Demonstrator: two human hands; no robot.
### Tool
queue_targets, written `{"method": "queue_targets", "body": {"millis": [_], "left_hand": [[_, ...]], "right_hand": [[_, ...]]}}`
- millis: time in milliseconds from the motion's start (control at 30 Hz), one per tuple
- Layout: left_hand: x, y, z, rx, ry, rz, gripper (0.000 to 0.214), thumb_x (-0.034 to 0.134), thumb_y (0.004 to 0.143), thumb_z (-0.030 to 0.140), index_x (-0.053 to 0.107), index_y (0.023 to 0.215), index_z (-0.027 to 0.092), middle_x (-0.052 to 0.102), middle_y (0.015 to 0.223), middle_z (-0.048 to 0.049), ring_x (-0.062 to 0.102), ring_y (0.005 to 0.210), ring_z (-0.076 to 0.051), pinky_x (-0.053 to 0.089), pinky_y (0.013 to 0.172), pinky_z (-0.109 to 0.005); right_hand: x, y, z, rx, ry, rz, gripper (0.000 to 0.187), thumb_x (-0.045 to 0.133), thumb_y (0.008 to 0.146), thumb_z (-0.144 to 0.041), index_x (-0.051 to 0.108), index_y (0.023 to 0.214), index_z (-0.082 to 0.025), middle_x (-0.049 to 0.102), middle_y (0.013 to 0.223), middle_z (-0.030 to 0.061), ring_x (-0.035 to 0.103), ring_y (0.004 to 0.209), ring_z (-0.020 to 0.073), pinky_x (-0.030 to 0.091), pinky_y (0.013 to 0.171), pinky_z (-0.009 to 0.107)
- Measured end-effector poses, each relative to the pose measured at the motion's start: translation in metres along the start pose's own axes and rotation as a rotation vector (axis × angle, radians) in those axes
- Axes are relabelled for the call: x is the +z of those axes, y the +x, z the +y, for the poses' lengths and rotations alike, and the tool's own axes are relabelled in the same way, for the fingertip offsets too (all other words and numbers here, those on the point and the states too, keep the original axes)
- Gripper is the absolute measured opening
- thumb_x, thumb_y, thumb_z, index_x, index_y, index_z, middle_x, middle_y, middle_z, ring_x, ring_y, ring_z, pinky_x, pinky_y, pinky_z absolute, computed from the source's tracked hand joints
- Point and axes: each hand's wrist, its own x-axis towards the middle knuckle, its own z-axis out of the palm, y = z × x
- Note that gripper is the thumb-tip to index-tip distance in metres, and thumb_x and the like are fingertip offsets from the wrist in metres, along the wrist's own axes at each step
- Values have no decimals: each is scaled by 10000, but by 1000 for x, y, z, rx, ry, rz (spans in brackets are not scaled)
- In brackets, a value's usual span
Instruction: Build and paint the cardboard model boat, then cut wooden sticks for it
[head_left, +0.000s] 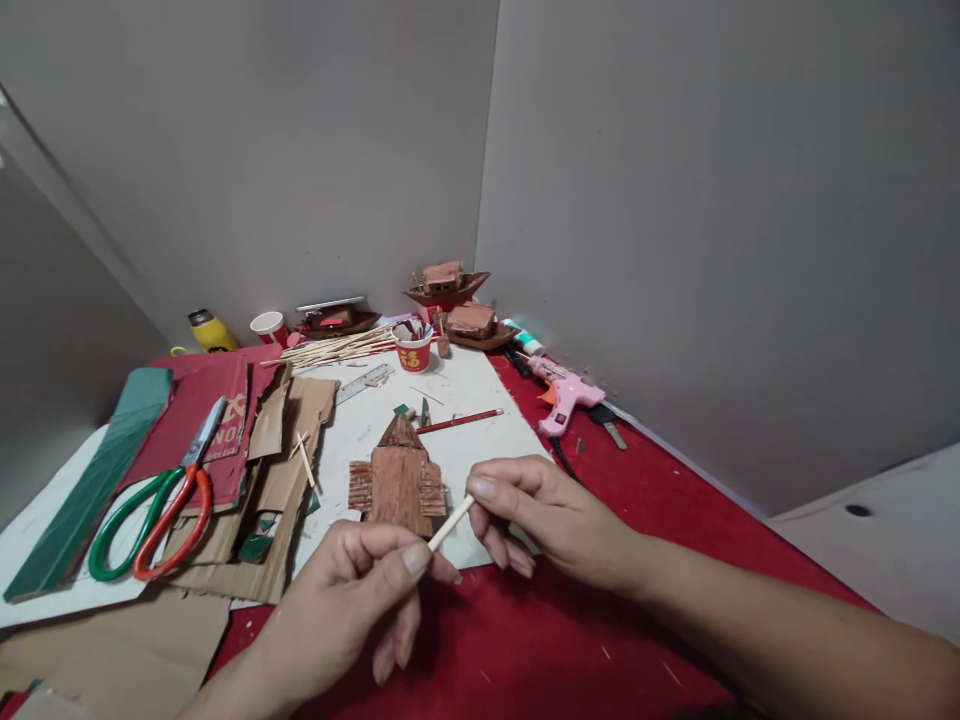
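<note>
A short pale wooden stick [451,524] is held between my two hands, tilted up toward the right. My left hand [367,580] pinches its lower end between thumb and forefinger. The upper end sits in the pinch of my right hand [536,515]. Just beyond the stick, a brown cardboard model [397,480] with a pointed end and ridged side pieces lies on a white sheet [480,385]. My left hand hides part of the model's near edge. Behind it lies a red pencil [465,420].
Scissors [196,465] with green and red handles rest on cardboard pieces [311,400] at left. A red paper cup [414,352], thin sticks [337,348] and small model boats [446,282] stand at the back. A pink glue gun [566,395] lies at right on red cloth [675,560].
</note>
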Motion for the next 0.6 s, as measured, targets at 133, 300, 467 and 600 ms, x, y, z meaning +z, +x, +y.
{"method": "queue_targets", "body": {"millis": [133, 300, 467, 600], "left_hand": [[-3, 1, -1, -3, -68, -36, 349, 554, 889, 443, 703, 916, 129, 578, 459, 25, 433, 329, -39, 298, 370, -149], [1, 2, -3, -36, -39, -73, 328, 591, 863, 453, 682, 900, 141, 645, 526, -3, 516, 370, -56, 350, 396, -145], [5, 3, -6, -61, -42, -118, 356, 607, 836, 491, 655, 803, 140, 645, 532, -8, 509, 373, -57, 347, 393, -149], [3, 5, -7, -24, -46, -59, 308, 665, 808, 439, 602, 739, 146, 651, 548, -7, 507, 396, -52, 320, 396, -145]], "right_hand": [[-2, 0, -1, -29, -6, 53, 492, 529, 851, -609, 547, 693, -144, 538, 506, -30, 431, 375, 54, 331, 392, 175], [2, -2, 0, -74, -109, -115, 477, 470, 908, -565, 557, 724, -133, 540, 543, -20, 435, 403, 48, 339, 405, 161], [7, -4, 4, -204, -217, -286, 427, 463, 948, -469, 570, 720, -124, 528, 563, -17, 436, 435, 44, 356, 429, 149], [8, -4, 3, -271, -266, -203, 400, 517, 928, -444, 544, 675, -135, 527, 543, -19, 449, 454, 51, 358, 440, 150]]}}
